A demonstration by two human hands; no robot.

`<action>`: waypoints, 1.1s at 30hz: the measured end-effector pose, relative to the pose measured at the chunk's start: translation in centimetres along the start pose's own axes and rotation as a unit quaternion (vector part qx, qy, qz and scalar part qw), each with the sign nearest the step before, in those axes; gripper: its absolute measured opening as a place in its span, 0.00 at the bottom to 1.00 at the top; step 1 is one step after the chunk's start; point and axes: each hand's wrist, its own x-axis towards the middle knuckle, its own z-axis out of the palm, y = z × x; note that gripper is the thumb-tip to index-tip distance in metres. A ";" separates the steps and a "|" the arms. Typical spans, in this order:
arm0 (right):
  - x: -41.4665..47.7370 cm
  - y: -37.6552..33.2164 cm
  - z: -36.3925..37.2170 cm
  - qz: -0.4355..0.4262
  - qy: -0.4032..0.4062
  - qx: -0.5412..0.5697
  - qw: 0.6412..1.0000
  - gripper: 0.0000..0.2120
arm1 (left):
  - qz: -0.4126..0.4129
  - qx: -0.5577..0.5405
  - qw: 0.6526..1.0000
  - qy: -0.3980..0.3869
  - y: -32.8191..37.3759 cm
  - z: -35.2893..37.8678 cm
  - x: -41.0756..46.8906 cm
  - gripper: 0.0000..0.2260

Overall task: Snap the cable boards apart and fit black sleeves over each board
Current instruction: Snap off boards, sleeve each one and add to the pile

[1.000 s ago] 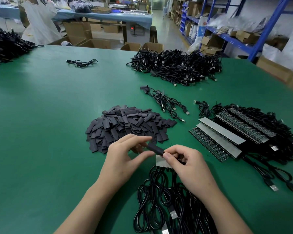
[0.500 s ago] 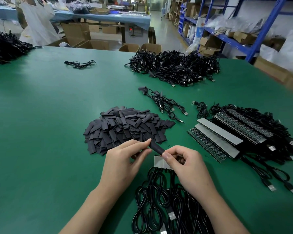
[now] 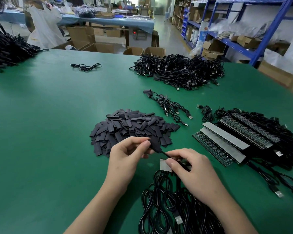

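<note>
My left hand [image 3: 127,156] pinches a black sleeve [image 3: 155,144] just in front of the heap of flat black sleeves [image 3: 130,129]. A thin black cable [image 3: 165,154] runs out of that sleeve to my right hand [image 3: 191,171], which pinches it. Whether a board sits inside the sleeve is hidden. Under my right fingers lies a strip of joined boards [image 3: 164,165], grey backing up, with its black cables [image 3: 166,205] trailing toward me. More board panels [image 3: 223,142] with cables lie stacked at the right.
A few sleeved cables [image 3: 169,105] lie beyond the sleeve heap, and a big pile of cables [image 3: 178,70] sits farther back. Another black pile [image 3: 5,48] is at the far left, a lone cable [image 3: 85,66] mid-table. Blue shelving [image 3: 240,31] stands right; a person [image 3: 42,24] stands beyond the table.
The sleeve has moved up and away from my right hand, and a length of cable now shows between the hands. My right hand has slid back along the cable toward me.
</note>
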 end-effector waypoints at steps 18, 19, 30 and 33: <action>11.8 -4.0 -3.7 -0.049 0.057 -0.235 0.969 0.10 | 0.051 0.490 0.864 -0.102 -1.2 0.7 -0.7 0.17; 13.8 -4.9 -4.2 -0.048 0.059 -0.246 0.966 0.11 | 0.044 0.486 0.866 -0.107 -1.1 0.7 -0.7 0.16; 7.2 -3.6 -2.8 -0.039 -0.087 -0.137 0.986 0.11 | -0.071 0.179 0.973 -0.131 0.0 0.5 -0.3 0.04; 3.0 -1.1 -1.5 0.011 -0.143 -0.089 0.986 0.05 | -0.090 0.141 0.975 -0.146 0.1 0.3 -0.3 0.04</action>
